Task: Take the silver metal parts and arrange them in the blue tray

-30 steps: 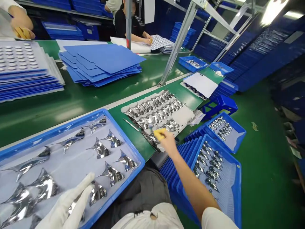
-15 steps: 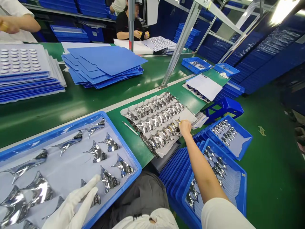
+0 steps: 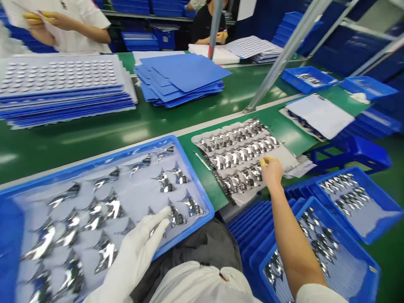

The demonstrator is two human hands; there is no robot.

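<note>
Seen at upper left, a co-worker's hands around a paper sheet, yellow on the fingertips. Stacked below them, blue boards topped with rows of white discs. Laid along the lower left of the green counter, a blue tray of silver pouches. Spread over the tray's right corner, the left grip, white-gloved and released, fingertips just beside one pouch. Fanned out at top centre, loose blue sheets. Lying right of the tray, a white sheet crowded with more pouches. Poised over that sheet's right part, the right grip, bare and clenched, a yellow fingertip cover showing; anything pinched too small to tell. Piled at lower right, blue trays of pouches.
</note>
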